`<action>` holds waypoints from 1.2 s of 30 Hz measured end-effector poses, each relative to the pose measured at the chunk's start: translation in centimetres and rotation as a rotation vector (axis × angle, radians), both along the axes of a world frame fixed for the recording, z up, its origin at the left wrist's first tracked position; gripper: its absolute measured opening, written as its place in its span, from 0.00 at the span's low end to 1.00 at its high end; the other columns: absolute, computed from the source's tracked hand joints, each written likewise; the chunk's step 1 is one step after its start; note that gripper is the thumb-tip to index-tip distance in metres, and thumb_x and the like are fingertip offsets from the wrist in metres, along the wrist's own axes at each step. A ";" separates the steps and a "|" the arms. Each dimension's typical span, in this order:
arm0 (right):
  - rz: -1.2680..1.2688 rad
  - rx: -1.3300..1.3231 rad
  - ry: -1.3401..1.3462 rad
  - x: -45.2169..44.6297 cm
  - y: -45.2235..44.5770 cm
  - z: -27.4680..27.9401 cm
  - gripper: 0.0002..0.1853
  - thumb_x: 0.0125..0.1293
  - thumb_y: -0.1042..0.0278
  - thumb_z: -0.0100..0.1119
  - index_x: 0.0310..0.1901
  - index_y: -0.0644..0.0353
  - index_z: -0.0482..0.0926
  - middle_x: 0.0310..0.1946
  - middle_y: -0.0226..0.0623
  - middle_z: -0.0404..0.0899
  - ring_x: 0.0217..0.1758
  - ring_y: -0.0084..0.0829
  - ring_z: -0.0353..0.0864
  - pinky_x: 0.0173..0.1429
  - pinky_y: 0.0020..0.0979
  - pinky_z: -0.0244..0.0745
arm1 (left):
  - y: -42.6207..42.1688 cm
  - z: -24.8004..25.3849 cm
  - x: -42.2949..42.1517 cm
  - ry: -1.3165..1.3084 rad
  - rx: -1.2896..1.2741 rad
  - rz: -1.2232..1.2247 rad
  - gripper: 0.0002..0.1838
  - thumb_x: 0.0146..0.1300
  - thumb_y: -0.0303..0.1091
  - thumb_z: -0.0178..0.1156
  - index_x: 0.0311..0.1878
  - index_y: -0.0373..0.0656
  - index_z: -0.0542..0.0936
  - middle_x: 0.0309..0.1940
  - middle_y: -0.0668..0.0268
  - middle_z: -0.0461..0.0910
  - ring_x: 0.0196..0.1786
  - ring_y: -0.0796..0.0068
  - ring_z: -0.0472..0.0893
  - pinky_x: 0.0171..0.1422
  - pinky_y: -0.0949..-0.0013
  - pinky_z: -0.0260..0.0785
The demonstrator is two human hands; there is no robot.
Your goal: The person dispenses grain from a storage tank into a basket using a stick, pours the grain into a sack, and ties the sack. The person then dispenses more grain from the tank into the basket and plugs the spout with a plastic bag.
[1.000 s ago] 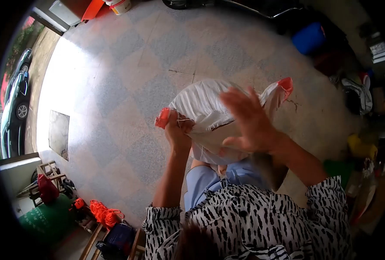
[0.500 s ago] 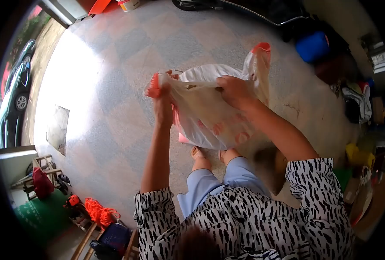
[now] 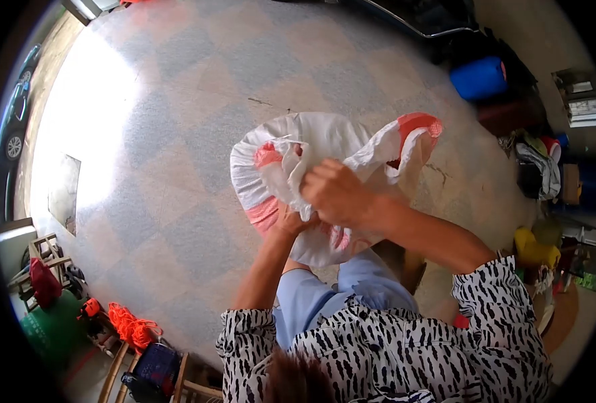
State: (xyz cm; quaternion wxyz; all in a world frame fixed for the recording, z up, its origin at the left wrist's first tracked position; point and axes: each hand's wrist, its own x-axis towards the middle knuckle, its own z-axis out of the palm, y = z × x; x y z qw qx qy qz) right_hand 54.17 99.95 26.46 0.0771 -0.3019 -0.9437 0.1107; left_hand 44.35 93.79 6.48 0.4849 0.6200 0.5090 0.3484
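Observation:
A white woven sack [image 3: 331, 127] with red bands and red print stands in front of my legs, its mouth bunched together. My right hand [image 3: 338, 191] is closed in a fist around the gathered cloth near the middle of the mouth. Lower and to the left, my left hand [image 3: 292, 220] grips the bunched neck from beneath; most of its fingers are hidden by the cloth and my right hand. One loose corner of the mouth, with a red edge, sticks out to the right. Another crumpled red-and-white end pokes up on the left. What the sack contains is hidden.
The tiled floor [image 3: 177, 201] stretches around me. Orange rope [image 3: 132, 327] and a dark blue basket [image 3: 157, 366] are at lower left, near a green container [image 3: 51, 329]. A blue object [image 3: 479, 78] lies at upper right; assorted goods line the right side.
My hands have come together and lower, nearer my body. The sack's mouth, stretched between them before, is now bunched, and my view has shifted slightly.

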 end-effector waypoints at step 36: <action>-0.160 -0.468 -0.594 5.3 4.0 4.8 0.06 0.47 0.69 0.55 0.26 0.63 0.75 0.22 0.49 0.75 0.31 0.48 0.76 0.36 0.45 0.68 | 1.4 10.6 1.5 -0.055 0.238 0.308 0.14 0.43 0.34 0.59 0.37 0.45 0.80 0.36 0.66 0.79 0.47 0.67 0.74 0.67 0.51 0.41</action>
